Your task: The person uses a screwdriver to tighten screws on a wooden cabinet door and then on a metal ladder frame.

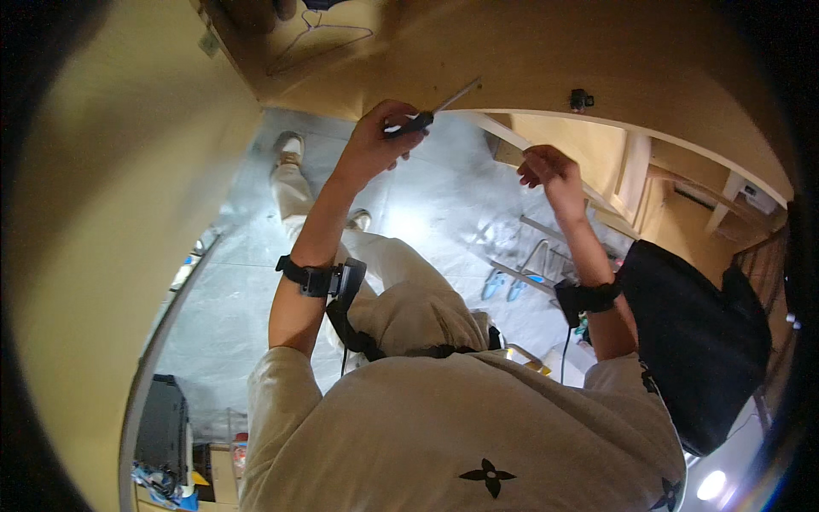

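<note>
My left hand (375,143) is closed around the black handle of a screwdriver (420,125). Its metal shaft points up and to the right, with the tip close to a small dark mark on the wooden panel (529,60). Whether the tip touches the wood, I cannot tell. To the right, my right hand (553,173) is raised in front of the wooden shelving, its fingers curled together. Anything it may hold is too small or hidden to make out. A small dark fitting (581,101) sits on the panel's lower part, above my right hand.
A wire hanger (320,38) is at the upper left of the panel. Wooden shelving (589,145) opens at the right, beside a large black bag or cloth (695,341). A metal-framed stand (542,256) and blue slippers (514,286) rest on the grey floor (418,196).
</note>
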Tool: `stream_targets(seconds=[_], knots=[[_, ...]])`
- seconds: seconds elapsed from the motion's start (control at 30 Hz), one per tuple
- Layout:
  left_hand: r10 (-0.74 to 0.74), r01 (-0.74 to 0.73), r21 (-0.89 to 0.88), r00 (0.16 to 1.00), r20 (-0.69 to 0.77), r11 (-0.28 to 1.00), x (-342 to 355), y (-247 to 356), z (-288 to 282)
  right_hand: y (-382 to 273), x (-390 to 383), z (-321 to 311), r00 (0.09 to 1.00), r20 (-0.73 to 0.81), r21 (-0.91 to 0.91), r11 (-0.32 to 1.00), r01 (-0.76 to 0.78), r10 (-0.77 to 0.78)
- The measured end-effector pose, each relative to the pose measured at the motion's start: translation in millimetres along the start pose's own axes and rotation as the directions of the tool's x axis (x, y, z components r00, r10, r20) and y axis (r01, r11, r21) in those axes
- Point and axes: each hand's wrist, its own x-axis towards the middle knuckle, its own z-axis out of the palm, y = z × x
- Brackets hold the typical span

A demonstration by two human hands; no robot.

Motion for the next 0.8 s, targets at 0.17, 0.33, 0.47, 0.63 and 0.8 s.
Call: stream_targets(seconds=[0.17,0.33,0.47,0.63,0.8], knots=[[0.351,-0.349,-0.080,0.936,0.009,0.934,7,7,29,40,-7,0,0.990,0.137,-0.071,0.997,0.037,-0.027],[0.414,-0.420,-0.247,0.907,-0.079,0.873,5,23,41,38,-1,-14,0.991,0.133,-0.128,0.992,-0.007,0.024],[0.393,-0.428,-0.278,0.903,-0.173,0.860,2,29,41,36,3,-13,0.991,0.131,-0.139,0.990,-0.017,0.036],[0.403,-0.437,-0.302,0.899,-0.170,0.847,8,30,38,36,9,-9,0.984,0.181,-0.149,0.988,0.037,-0.009],[0.430,-0.453,-0.289,0.892,-0.141,0.844,16,31,37,34,10,-6,0.983,0.183,-0.157,0.986,0.052,-0.023]])
